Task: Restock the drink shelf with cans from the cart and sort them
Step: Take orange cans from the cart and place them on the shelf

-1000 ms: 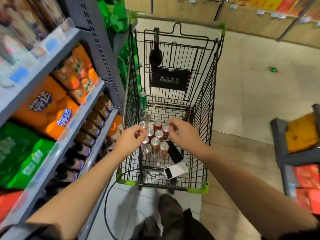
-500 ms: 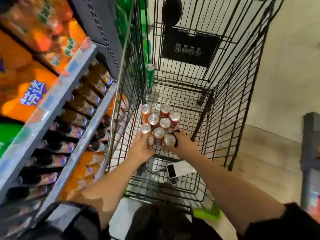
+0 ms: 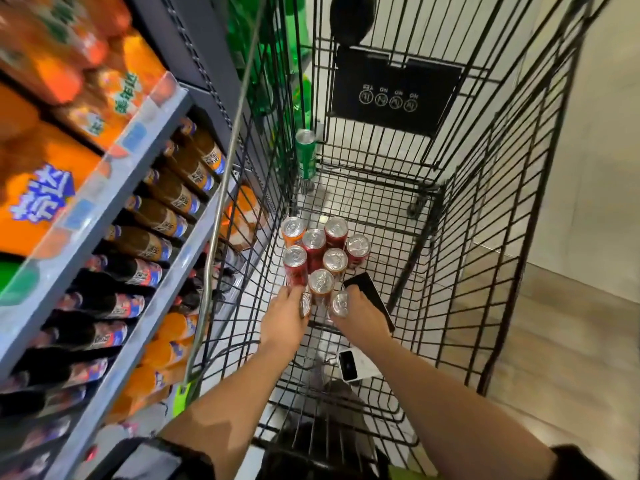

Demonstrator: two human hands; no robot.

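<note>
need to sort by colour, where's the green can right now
In the head view the green can stands alone upright at the far left corner of the cart, against its left wall, apart from the can cluster nearer the hands.

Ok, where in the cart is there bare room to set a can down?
Bare cart floor lies between the green can and the can cluster, stretching right. It is crowded near both hands, where the black phone and white device lie.

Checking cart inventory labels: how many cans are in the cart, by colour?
Red cans: 4
Orange cans: 3
Green can: 1
Held cans, colour hidden: 2
Total: 10
</note>
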